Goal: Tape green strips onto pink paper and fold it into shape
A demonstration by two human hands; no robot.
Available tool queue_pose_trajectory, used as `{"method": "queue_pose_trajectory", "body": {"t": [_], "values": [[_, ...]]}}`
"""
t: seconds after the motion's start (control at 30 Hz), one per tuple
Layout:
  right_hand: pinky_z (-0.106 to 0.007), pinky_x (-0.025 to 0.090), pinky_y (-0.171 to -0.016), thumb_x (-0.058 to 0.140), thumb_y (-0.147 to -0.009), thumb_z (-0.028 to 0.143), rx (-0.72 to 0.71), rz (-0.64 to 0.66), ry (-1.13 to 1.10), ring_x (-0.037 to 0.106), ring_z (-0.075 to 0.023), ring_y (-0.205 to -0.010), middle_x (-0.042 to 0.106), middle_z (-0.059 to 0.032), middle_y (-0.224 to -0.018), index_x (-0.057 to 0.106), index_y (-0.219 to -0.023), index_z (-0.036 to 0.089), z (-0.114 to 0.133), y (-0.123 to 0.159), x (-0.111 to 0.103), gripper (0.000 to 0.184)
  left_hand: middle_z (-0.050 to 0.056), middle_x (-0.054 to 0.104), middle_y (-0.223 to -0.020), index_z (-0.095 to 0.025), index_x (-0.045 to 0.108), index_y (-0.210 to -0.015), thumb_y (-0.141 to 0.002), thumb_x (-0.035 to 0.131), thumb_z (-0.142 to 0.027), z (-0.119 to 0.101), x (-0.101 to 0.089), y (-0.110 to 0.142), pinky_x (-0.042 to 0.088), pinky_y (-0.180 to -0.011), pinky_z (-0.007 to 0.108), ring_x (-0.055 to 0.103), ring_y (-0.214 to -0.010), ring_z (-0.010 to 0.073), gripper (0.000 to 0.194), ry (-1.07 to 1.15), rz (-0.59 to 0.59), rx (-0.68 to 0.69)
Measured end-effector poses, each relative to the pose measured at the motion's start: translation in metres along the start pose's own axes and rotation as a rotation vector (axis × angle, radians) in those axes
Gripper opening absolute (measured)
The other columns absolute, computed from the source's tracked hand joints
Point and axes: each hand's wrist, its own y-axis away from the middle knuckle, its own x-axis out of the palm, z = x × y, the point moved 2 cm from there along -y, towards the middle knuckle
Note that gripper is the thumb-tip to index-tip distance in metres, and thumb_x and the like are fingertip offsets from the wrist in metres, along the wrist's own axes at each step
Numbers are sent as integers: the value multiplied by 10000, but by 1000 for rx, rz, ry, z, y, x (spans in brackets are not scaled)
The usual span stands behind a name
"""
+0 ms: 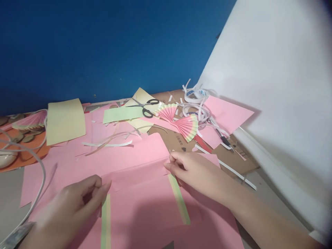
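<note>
A pink sheet of paper (145, 204) with yellow and green bands down both sides lies in front of me. Its far end is raised in a narrow folded strip (140, 174). My left hand (77, 204) pinches the strip's left end between thumb and fingers. At the right end, my right hand (184, 169) pinches the same strip. Other pink paper (140, 148) lies underneath and beyond. Past the right hand rests a pleated paper fan piece (178, 121), shaped like a bow, with yellow-green edges.
Black-handled scissors (147, 108) lie on green paper (121, 114). Double-sided tape rolls (195, 95), a pen (223, 136) and white strips (109, 144) are scattered behind. A yellow sheet (66, 121) stands at left, near a white cable (41, 186). Blue and white walls border the table.
</note>
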Motion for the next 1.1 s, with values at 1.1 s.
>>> {"method": "queue_pose_trajectory", "body": {"t": [1.1], "values": [[-302, 375, -696, 397, -903, 85, -260, -20, 159, 494, -137, -783, 501, 9, -843, 527, -749, 203, 4, -7, 8, 233, 19, 413, -916, -255, 534, -987, -915, 396, -246, -6, -11, -17, 386, -780, 317, 405, -911, 182, 157, -250, 186, 582]]}}
